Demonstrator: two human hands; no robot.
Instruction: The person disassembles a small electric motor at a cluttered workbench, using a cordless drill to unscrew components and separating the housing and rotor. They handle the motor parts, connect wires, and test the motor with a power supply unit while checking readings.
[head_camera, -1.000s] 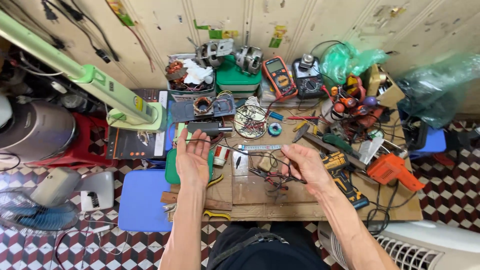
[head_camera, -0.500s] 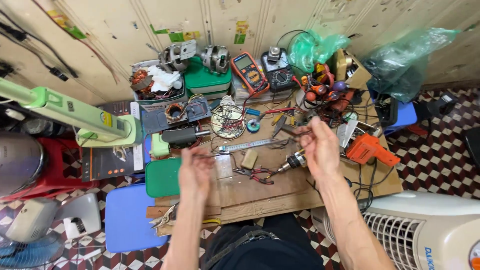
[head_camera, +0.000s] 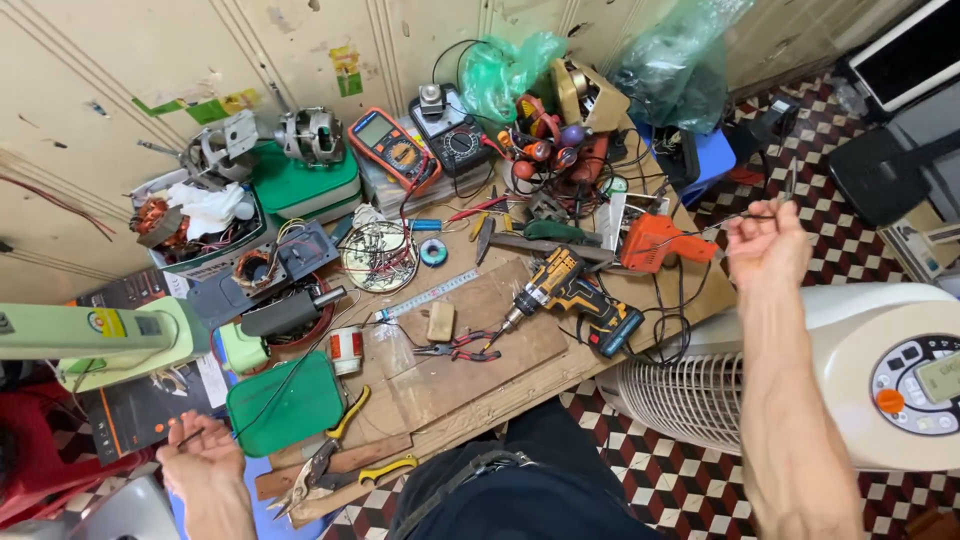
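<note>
Both hands have swung wide apart since half a second ago, when they hovered close together over the middle of the desk (head_camera: 480, 385). Now the left hand (head_camera: 203, 457) sits low at the desk's near left corner, palm up, fingers curled loosely around the end of a thin dark wire (head_camera: 300, 375). That wire runs from the left hand up across the green plastic lid (head_camera: 285, 405) towards the round tray of small parts (head_camera: 379, 256), and then on to the right. The right hand (head_camera: 768, 243) is raised well off to the right, above the white fan (head_camera: 860, 375), closed into a loose fist that pinches the wire's other end, so the strand is stretched across the cluttered desk between the two hands.

Under the stretched wire lie the yellow cordless drill (head_camera: 570, 290), red-handled pliers (head_camera: 460, 350) on a wooden board, a steel ruler (head_camera: 425, 296) and an orange soldering gun (head_camera: 655, 240). Yellow-handled snips (head_camera: 330, 455) lie at the near edge, just right of the left hand. Two multimeters (head_camera: 395, 150) lean at the back by the wall.
</note>
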